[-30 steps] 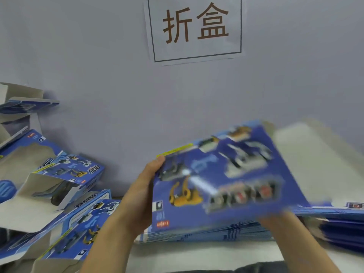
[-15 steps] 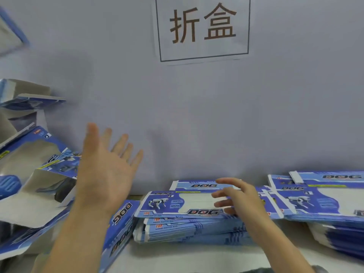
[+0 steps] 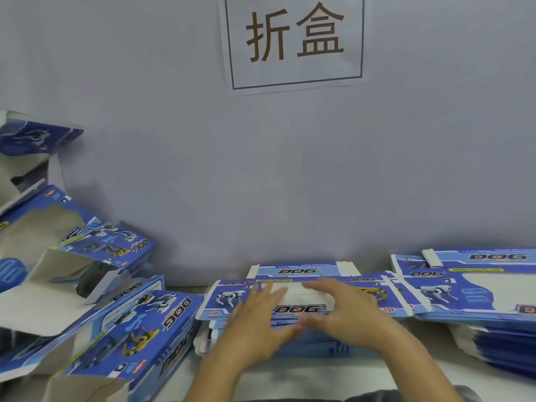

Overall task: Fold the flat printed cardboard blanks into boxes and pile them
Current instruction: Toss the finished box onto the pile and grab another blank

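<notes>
A heap of folded boxes (image 3: 95, 309) crowds the left side, spilling toward the middle stack of flat blanks (image 3: 290, 338). A second stack of blanks (image 3: 478, 314) blocks the right. The wall (image 3: 261, 184) closes off the back. Only a bare strip of counter (image 3: 319, 372) stays open along the near edge.

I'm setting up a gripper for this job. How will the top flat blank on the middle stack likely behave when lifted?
The top blank is thin printed card, so probably light and apt to bend along its creases. Its side flaps stick out loose and may droop. It lies on a stack of like sheets, so it could slide rather than lift.
</notes>
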Action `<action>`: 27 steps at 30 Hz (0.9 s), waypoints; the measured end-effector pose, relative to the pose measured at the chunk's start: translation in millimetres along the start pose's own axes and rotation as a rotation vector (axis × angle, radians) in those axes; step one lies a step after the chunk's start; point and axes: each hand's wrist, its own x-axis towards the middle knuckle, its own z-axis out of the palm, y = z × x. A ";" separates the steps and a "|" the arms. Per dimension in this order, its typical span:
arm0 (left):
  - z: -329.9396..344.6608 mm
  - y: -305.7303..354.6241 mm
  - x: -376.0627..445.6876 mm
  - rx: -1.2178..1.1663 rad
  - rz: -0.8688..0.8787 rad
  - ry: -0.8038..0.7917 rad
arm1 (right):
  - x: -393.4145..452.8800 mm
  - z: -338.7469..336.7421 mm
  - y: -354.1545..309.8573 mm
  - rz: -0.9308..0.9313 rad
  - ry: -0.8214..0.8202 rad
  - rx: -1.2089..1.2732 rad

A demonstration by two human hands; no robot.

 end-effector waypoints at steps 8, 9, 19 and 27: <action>4.2 0.6 0.8 0.177 -0.051 0.194 | 3.5 4.5 -3.6 0.032 0.060 -0.200; 2.7 2.6 -0.1 0.178 -0.043 0.222 | 3.2 3.4 -3.8 0.031 0.061 -0.202; -15.0 15.3 -3.0 0.171 0.271 0.583 | 1.9 -8.4 -6.2 -0.140 0.365 -0.030; -30.1 28.4 -6.7 -0.116 0.452 1.107 | -0.2 -37.4 -1.8 -0.328 1.075 -0.038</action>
